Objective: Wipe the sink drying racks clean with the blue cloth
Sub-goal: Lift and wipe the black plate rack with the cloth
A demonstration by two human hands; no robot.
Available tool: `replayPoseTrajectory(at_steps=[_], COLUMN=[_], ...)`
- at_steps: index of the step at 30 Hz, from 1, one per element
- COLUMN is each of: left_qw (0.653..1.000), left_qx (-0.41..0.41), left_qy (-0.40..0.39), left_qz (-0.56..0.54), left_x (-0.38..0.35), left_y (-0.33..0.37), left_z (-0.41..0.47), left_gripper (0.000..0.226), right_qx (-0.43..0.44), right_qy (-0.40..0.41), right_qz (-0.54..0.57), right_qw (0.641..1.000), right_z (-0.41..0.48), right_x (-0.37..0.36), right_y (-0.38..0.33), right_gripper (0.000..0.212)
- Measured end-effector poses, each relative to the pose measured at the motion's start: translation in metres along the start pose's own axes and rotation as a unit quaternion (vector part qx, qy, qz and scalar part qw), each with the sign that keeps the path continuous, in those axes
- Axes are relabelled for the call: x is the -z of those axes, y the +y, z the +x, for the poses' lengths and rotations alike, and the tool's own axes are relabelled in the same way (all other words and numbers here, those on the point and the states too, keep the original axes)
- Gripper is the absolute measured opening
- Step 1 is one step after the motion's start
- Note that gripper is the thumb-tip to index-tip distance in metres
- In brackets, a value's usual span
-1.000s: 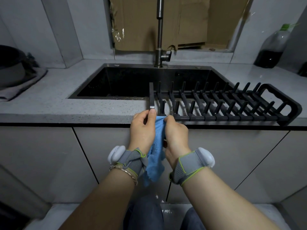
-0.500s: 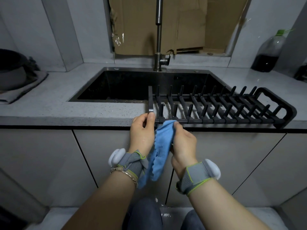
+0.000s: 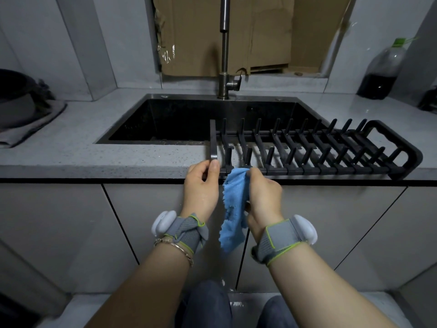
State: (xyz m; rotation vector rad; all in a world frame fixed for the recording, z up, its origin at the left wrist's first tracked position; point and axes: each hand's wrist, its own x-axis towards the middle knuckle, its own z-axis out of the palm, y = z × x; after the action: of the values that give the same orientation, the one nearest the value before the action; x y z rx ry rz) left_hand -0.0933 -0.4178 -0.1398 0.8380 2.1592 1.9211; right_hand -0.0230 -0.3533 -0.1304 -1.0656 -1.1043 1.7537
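A black drying rack [image 3: 331,152] with several upright prongs lies across the right part of the dark sink [image 3: 179,119] and the counter. My left hand [image 3: 201,188] grips the rack's near left corner, thumb up against its end bar. My right hand [image 3: 263,197] holds the blue cloth [image 3: 234,209] bunched in its fingers and presses its top against the rack's front rail just right of the left hand. The rest of the cloth hangs down in front of the cabinet doors.
A tall tap [image 3: 224,55] stands behind the sink. A bottle of dark liquid [image 3: 380,72] sits at the back right of the grey counter [image 3: 71,147]. A dark pot on a grey cloth [image 3: 21,110] is at the far left. Cardboard [image 3: 236,31] covers the window.
My right hand and the cloth have slid a little to the right along the rack's front rail, away from the left hand. The left hand keeps its hold on the corner.
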Motion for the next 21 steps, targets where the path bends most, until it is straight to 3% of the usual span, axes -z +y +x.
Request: replayPoseTrajectory(at_steps=[6, 21], left_qw=[1.000, 1.000], left_qx=[0.008, 0.000], left_qy=[0.002, 0.003], left_qz=[-0.022, -0.010], left_x=[0.002, 0.001], left_y=[0.000, 0.003], left_z=[0.000, 0.004], left_gripper=[0.018, 0.019], right_qx=[-0.020, 0.019], right_qy=[-0.015, 0.015], right_qz=[0.012, -0.048], right_qw=[1.000, 0.999], right_z=[-0.006, 0.009], right_x=[-0.010, -0.004], right_y=[0.000, 0.000], right_gripper=[0.016, 0.033])
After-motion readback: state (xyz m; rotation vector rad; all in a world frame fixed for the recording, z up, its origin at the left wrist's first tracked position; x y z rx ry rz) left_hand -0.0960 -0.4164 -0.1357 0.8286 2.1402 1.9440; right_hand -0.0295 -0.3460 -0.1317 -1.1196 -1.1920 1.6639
